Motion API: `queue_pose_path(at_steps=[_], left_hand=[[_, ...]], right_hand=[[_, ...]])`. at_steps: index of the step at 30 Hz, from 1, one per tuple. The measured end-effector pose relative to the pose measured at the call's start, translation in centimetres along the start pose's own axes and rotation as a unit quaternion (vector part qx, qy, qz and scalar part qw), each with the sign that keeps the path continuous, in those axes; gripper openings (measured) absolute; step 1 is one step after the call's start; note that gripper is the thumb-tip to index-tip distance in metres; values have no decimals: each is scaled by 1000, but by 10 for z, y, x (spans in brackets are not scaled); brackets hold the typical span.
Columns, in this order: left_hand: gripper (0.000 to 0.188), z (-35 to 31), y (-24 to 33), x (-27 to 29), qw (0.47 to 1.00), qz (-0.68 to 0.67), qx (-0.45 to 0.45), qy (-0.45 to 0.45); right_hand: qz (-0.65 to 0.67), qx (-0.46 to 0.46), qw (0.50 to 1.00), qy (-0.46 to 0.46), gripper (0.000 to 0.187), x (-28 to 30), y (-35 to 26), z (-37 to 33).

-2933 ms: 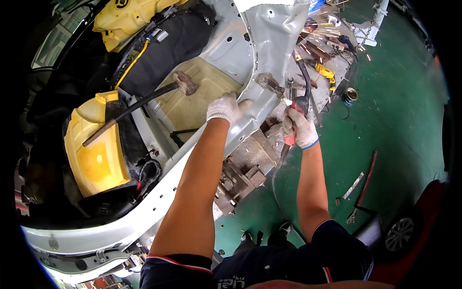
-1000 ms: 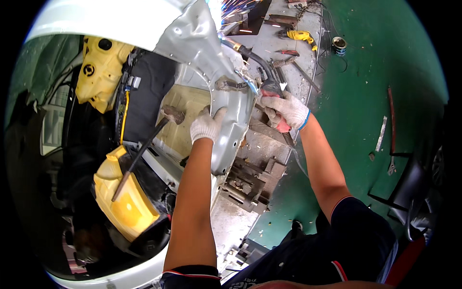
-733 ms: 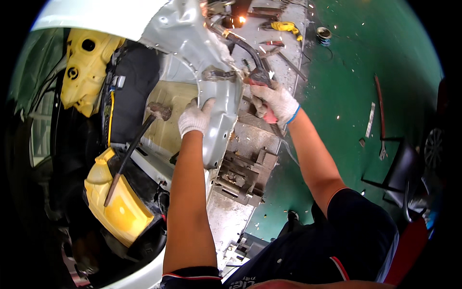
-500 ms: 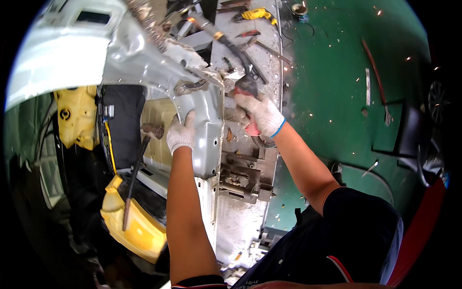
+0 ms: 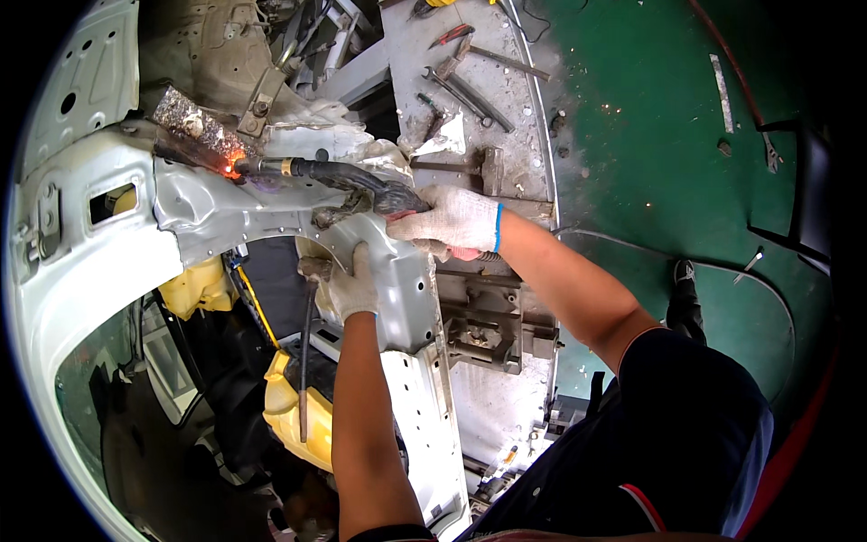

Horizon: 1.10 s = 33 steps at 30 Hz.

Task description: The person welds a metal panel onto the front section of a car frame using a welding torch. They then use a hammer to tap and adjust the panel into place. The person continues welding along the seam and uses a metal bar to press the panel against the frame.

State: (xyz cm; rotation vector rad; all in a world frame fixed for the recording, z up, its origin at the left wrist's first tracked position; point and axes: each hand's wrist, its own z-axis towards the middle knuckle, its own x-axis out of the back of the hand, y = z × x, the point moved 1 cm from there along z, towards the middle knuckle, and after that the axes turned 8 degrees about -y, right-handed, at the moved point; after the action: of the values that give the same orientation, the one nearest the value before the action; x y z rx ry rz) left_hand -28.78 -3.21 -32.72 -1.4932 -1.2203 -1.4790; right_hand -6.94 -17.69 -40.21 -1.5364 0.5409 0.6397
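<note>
My right hand [image 5: 452, 219], in a white knit glove with a blue cuff, is wrapped round the handle of a welding torch [image 5: 361, 181]. The torch points left, and its nozzle end is at an orange glow on the grey car body panel [image 5: 397, 289], beside a rough, scaly metal strip [image 5: 200, 126]. My gloved left hand [image 5: 352, 291] grips the edge of the panel's curved opening, thumb on top; the other fingers are partly hidden. Close to those fingers is the head of a hammer [image 5: 314, 268], its handle hanging over the opening.
Inside the body are yellow plastic parts [image 5: 302, 420]. On the pale bench surface [image 5: 488, 54] right of the panel lie another hammer [image 5: 506, 63], a wrench [image 5: 452, 90] and red-handled pliers [image 5: 453, 34]. A clamp fixture [image 5: 483, 334] stands below. A hose [image 5: 686, 257] crosses the green floor.
The torch has swung from pointing up and left to nearly level, its end now at the glowing spot. The view has shifted left and forward. Flying sparks are fewer. My left hand still holds the panel edge.
</note>
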Motion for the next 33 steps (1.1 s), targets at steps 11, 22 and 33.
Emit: queue_pose_path(at_steps=[11,22,33], left_hand=[[83,-5,1,-2,1000,18,18,2],[89,2,-17,10,997,54,29,-42],[89,0,-9,15,995,44,30,-85]], right_hand=[[-27,-38,998,-44,40,25,-36,-10],[-125,-57,990,-12,31,3,-87,-25],[-112,-57,989,72,32,-17,-79,-35]])
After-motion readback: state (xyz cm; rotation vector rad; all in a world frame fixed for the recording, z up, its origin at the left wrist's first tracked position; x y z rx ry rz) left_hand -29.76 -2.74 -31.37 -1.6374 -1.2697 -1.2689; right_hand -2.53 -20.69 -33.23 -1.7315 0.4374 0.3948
